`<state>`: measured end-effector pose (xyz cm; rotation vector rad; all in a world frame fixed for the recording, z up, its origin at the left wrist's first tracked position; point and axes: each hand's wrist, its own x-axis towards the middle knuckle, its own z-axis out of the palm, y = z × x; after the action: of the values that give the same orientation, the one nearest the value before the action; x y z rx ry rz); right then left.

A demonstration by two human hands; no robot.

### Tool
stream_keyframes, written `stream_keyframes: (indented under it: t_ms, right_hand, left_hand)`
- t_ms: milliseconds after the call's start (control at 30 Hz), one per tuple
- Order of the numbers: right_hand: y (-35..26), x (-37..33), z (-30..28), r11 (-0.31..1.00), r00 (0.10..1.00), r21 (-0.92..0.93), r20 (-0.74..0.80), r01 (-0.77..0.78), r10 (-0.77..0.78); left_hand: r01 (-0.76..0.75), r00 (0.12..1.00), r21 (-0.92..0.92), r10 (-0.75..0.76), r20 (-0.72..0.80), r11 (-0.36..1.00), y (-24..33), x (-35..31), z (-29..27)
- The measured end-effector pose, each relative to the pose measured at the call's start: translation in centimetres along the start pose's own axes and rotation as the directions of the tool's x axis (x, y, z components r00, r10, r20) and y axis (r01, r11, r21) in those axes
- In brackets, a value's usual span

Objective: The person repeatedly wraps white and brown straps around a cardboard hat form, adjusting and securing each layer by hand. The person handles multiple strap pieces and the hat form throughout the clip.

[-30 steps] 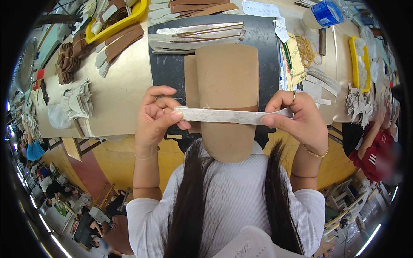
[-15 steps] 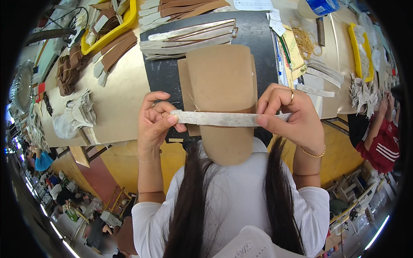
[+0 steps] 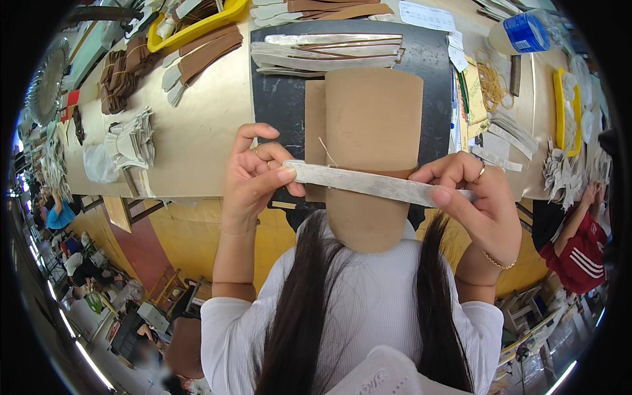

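A long, narrow strip [image 3: 372, 181], whitish-grey on the side facing up and with a thin brown lower edge, is held taut between my two hands. My left hand [image 3: 258, 172] pinches one end between thumb and fingers. The other end is gripped by my right hand [image 3: 477, 194], its thumb on top; that tip is partly covered. Behind the strip a large tan curved piece [image 3: 374, 118] with rounded ends reaches from the dark mat down toward my chest. A loose thread stands up near the strip's left part.
The dark mat [image 3: 283, 99] bears a stack of similar whitish strips [image 3: 329, 54]. Left are brown strip bundles [image 3: 120, 82], pale bundled pieces [image 3: 131, 141] and a yellow tray [image 3: 158, 36]. Right are rubber bands [image 3: 494, 85], a blue-labelled container [image 3: 523, 34] and a person in red [image 3: 576, 253].
The strip now slants, its right end lower than its left. Both hands keep their hold. The whole view has shifted, so the table things appear farther right.
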<state>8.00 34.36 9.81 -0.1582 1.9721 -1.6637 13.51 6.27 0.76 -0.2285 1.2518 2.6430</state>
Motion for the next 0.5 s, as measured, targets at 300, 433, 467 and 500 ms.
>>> stream_keyframes:
  t_ms: [300,433,467,500]
  right_hand:
    - [-1.1,-0.7,0.2,0.993,1.000,-0.118,-0.003,0.022,-0.023]
    - [-1.0,-0.6,0.4,0.990,0.999,-0.134,-0.010,0.050,-0.052]
    - [-0.9,-0.6,0.5,0.990,0.998,-0.129,-0.015,0.064,-0.067]
    - [-1.1,-0.5,0.5,0.990,1.000,-0.142,0.005,0.012,-0.012]
  left_hand:
    - [-0.078,0.997,-0.007,0.078,0.024,0.997,0.4,-0.4,0.4]
    - [-0.129,0.991,0.038,0.127,0.049,0.991,0.9,-0.8,0.4]
    - [-0.117,0.993,0.034,0.116,0.030,0.993,0.9,-0.8,0.3]
    - [-0.105,0.994,0.029,0.105,0.010,0.994,0.7,-0.8,0.3]
